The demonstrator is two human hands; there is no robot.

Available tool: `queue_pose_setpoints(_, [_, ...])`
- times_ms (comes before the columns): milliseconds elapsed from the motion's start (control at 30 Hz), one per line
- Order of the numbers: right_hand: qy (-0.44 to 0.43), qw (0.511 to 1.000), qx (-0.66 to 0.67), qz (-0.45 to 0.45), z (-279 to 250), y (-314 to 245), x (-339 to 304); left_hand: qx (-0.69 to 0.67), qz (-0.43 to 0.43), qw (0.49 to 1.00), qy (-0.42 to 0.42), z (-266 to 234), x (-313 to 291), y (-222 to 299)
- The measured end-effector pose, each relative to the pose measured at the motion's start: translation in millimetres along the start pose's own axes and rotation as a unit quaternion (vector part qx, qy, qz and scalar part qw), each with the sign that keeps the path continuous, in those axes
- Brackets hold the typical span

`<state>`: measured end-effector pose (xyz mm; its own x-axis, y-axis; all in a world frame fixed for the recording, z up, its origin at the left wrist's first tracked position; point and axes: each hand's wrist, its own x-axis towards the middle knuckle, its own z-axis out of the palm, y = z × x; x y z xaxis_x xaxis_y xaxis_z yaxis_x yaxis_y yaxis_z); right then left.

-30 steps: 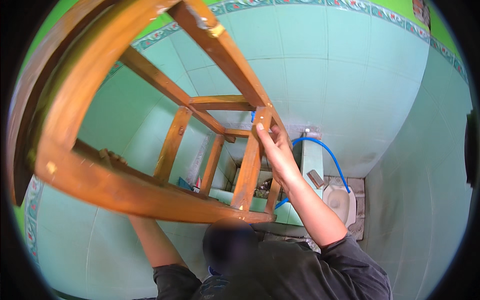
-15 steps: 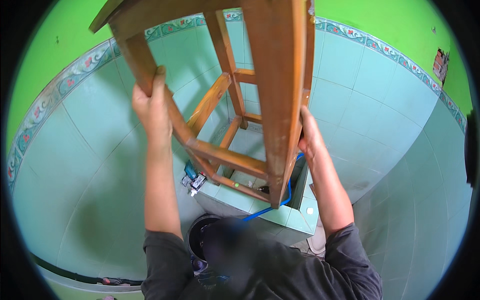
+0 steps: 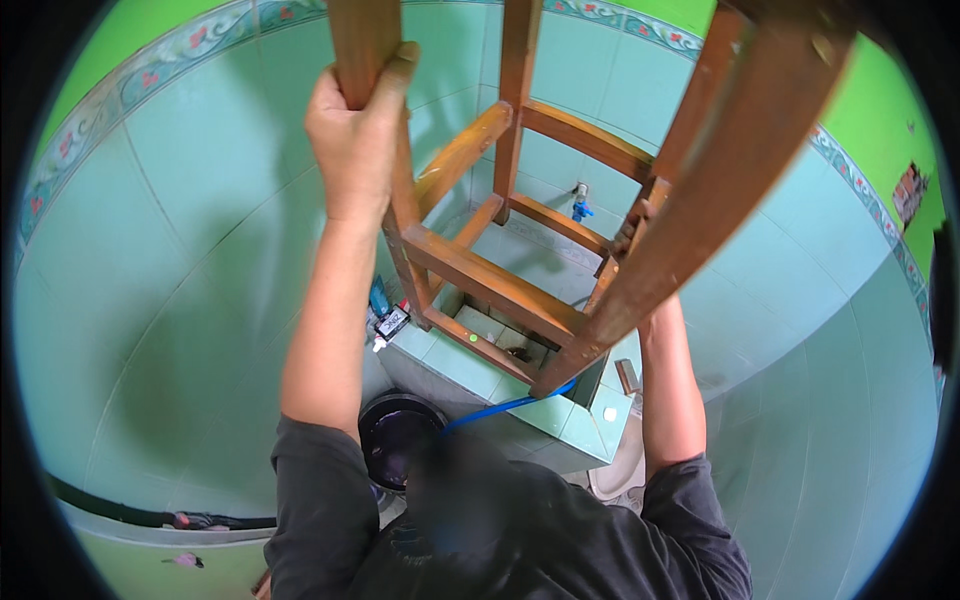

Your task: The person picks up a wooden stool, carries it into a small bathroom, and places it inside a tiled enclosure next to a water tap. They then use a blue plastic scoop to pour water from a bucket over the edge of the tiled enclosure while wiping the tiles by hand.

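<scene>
Two hands carry the load. Head view, left side: my left hand (image 3: 350, 150) is clamped round an upright leg of the wooden stool frame (image 3: 490, 285), thumb laid along the wood. Head view, right side: my right hand (image 3: 630, 236) is curled over the right side of the same frame; the near right leg hides its palm, so I cannot tell how firm that hold is. The hands are well apart.

Position of load: in front of me, legs downward, above the tiled basin (image 3: 575, 428). Whether any leg bears on the rim cannot be told.

Change: one second ago the frame lay aslant, its broad curved end to my left. It now stands near upright, with one side in each hand. In my judgement, this balances the weight and makes clearance at the leg ends the point to check.

Adjacent items: the blue hose (image 3: 490, 411) passes beside the near right leg's lower end; the blue-handled tap (image 3: 581, 205) is on the far wall; the black bucket (image 3: 372, 410) stands before the basin.
</scene>
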<state>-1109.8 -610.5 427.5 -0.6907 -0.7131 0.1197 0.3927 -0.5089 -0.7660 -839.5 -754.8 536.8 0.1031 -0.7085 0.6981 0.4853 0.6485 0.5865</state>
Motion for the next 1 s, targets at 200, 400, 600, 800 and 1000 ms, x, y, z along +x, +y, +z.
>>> queue_pose_setpoints(200, [-0.006, 0.998, -0.061, -0.002, -4, -9, -13, -0.009, 0.026, 1.000, 0.009, -1, -21, 22])
queue_pose_setpoints(400, [0.009, 0.999, -0.050, -0.014, -1, -7, -7, -0.017, 0.056, 0.998, -0.002, -1, -23, 28])
queue_pose_setpoints(600, [0.027, 0.998, -0.062, 0.000, 1, -8, -6, 0.002, 0.054, 0.999, 0.007, -4, -29, 27])
queue_pose_setpoints(800, [-0.006, 0.999, -0.051, -0.001, -2, 0, 1, 0.010, 0.036, 0.999, 0.015, -2, -24, 29])
queue_pose_setpoints(1000, [-0.003, 0.999, 0.016, 0.037, -19, 4, 14, 0.021, 0.048, 0.999, 0.001, 9, -24, 16])
